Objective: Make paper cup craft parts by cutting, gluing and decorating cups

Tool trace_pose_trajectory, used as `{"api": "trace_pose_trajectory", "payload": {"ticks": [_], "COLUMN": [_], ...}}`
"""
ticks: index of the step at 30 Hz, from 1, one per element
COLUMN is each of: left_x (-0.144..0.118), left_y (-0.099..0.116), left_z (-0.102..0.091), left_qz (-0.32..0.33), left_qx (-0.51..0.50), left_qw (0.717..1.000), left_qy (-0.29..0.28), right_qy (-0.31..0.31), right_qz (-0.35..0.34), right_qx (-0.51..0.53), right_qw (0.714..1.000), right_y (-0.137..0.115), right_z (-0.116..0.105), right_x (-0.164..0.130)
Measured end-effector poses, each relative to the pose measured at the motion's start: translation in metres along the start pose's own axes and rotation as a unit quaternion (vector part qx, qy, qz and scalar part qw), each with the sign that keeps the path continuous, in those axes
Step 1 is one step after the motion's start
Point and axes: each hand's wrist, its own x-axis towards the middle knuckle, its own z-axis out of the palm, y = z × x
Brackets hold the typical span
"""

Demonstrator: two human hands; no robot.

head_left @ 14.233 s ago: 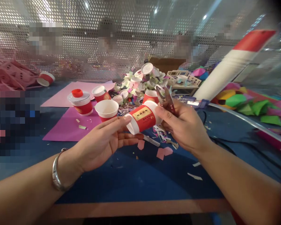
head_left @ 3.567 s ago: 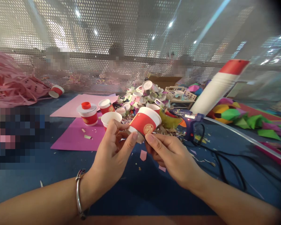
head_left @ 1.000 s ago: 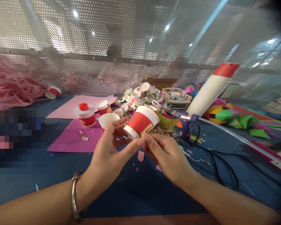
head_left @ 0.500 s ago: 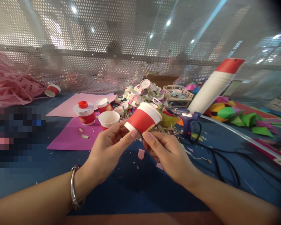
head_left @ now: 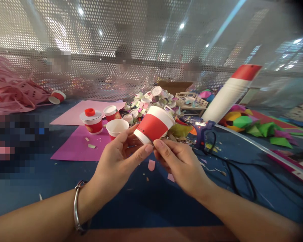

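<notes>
Silver bangle (head_left: pixel 77 210) on bare left wrist

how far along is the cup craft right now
Looks done: a capped cup stands on the purple sheet, and cut scraps are piled behind. In hand: the left hand and right hand pinch the base of a red paper cup, tilted. Likely left: two open cups and this one, still uncapped.
</notes>
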Motion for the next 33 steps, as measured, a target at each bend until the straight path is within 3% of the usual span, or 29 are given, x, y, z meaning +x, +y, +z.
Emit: {"api": "trace_pose_trajectory", "payload": {"ticks": [5,12,26,33], "left_x": [0.0021,0.0021,-0.0026,0.001], "left_y": [-0.0011,-0.0023,-0.0016,-0.001], "left_z": [0.0,-0.0025,0.0052,0.0035], "left_qz": [-0.032,-0.006,0.032,-0.01], "left_qx": [-0.041,-0.043,0.06,-0.051], "left_qw": [0.999,0.999,0.996,0.998], "left_qy": [0.001,-0.01,0.058,0.043], "right_qy": [-0.013,-0.017,-0.004,-0.008], "right_qz": [0.013,0.02,0.012,0.001], "right_qx": [0.015,0.0,0.009,-0.001], "right_qw": [1.0,1.0,1.0,1.0], "right_y": [0.003,0.0052,0.0012,0.0004], "right_z": [-0.0025,-0.0008,0.0038,0.0025], "right_x": [0.0029,0.002,0.0008,0.0016]}}
